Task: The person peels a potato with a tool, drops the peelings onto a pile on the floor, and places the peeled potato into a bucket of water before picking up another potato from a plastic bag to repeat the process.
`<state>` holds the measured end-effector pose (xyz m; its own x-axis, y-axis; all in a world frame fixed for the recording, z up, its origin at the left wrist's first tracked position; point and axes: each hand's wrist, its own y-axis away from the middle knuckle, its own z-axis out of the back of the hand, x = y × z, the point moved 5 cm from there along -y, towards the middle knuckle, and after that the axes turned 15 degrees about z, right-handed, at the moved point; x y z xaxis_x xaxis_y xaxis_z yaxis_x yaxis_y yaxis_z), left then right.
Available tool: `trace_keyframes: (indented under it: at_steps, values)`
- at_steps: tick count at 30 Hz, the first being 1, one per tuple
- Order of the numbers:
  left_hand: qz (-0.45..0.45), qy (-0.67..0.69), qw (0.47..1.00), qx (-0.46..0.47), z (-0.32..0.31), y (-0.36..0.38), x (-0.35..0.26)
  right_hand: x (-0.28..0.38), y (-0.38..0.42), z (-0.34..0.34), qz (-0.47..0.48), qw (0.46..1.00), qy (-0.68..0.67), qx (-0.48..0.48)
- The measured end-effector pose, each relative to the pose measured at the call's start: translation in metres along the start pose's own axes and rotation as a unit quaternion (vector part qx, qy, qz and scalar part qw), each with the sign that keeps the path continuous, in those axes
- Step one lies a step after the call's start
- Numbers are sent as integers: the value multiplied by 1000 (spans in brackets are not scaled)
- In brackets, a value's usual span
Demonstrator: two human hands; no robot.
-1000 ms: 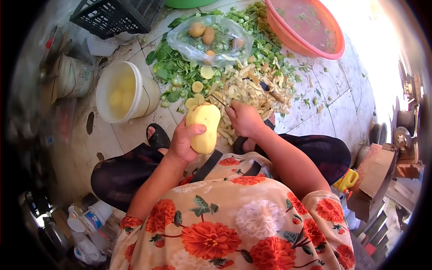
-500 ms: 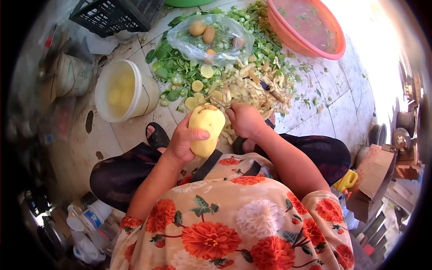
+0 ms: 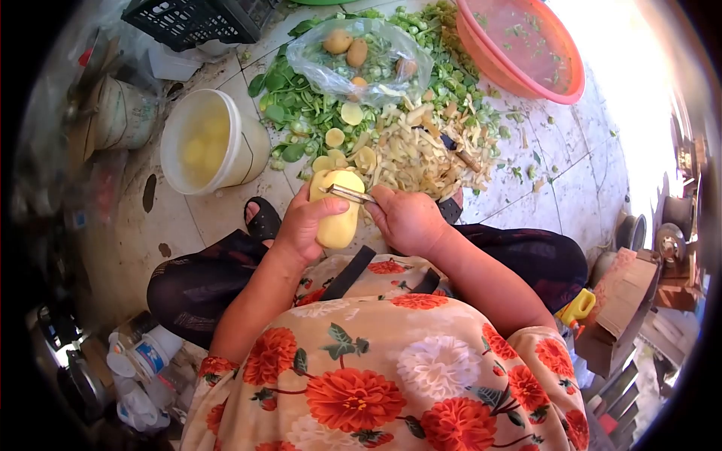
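Note:
My left hand (image 3: 303,225) is wrapped around a large peeled potato (image 3: 338,225), pale yellow and upright above my lap. In my right hand (image 3: 410,219) is a metal peeler (image 3: 350,194), its blade end lying against the potato's upper part. Just beyond the hands, a heap of potato peelings (image 3: 421,158) spreads over the floor. Several round yellow slices (image 3: 351,113) lie at the heap's left side. A clear plastic bag (image 3: 383,64) with several unpeeled potatoes (image 3: 357,52) rests on green trimmings (image 3: 293,113).
To the left stands a white bucket (image 3: 252,154) with peeled potatoes in cloudy water. A red basin (image 3: 492,56) of water with green bits is at the far right. A black crate (image 3: 188,22) sits at the far left, and a cardboard box (image 3: 620,301) at the right.
My right hand has brought the peeler leftward onto the potato. The potato has turned slightly in my left hand and sits a little lower. The view has shifted slightly.

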<state>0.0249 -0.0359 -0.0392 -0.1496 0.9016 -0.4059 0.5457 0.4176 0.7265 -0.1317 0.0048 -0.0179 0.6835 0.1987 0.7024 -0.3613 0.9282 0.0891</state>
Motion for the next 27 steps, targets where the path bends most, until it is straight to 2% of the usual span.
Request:
trace_keyframes:
  at_steps: [3, 5, 7, 9, 11, 12, 15, 17, 20, 21, 23, 25, 27]
  values:
    - [29, -8, 999, 20, 1, 0, 7, -17, -2, -3, -4, 1000, 23, 4]
    - [39, -15, 998, 46, -12, 5, 11, -67, 0, -10, -117, 991, 63, -20]
    - [43, -17, 996, 73, -17, 7, 7, -61, -2, 2, -124, 990, 58, -47]
    - [-6, -30, 1000, -1, -8, 6, 0, -52, -3, 14, -122, 989, 59, -60]
    - [-13, -47, 999, -17, -9, 6, -3, -34, -2, 8, -82, 995, -3, -61]
    - [-25, -70, 996, -45, -3, 4, -1, -23, -3, 4, -27, 998, -2, -60]
    - [-39, -91, 992, -77, -1, 6, 0, 5, -1, 0, 13, 999, -5, -28]
    - [-38, -93, 992, -80, 0, 8, 2, 1, -2, -3, 4, 1000, -1, -12]
    - [-25, -132, 989, -61, -6, 10, 5, -51, -5, -12, -121, 989, 71, 41]
    - [-31, -138, 989, -51, -9, 12, 4, -52, -4, -9, -123, 989, 72, 35]
    - [-38, -135, 989, -44, -10, 13, 2, -48, -5, 1, -113, 991, 29, -58]
    - [-24, -120, 989, -81, -5, 11, 0, -27, -3, 8, -101, 993, 25, -62]
    - [-37, -136, 986, -92, -3, 8, 2, -9, 0, 2, -37, 998, 3, -41]
